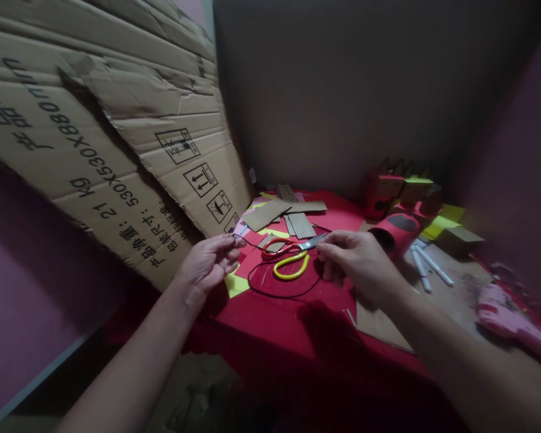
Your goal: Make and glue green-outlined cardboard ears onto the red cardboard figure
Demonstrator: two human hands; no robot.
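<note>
A thin black cord (282, 297) runs between my two hands and sags in a loop over the red cloth. My left hand (211, 258) pinches one part of it between thumb and fingertips. On the other side, my right hand (354, 255) is closed on another part, its fingertips close to the scissors' blades. The scissors (292, 275), with one red and one yellow handle loop, lie between the hands, and the cord passes across them. Whether my right fingers touch the blades I cannot tell.
Large printed cardboard sheets (171, 150) lean on the left. Cardboard scraps (270, 213) and coloured paper lie behind the scissors. To the right are a red tube (399, 231), white markers (426, 267) and a pink glue gun (500, 313) on a cardboard base. The red tablecloth (270, 331) ends in front.
</note>
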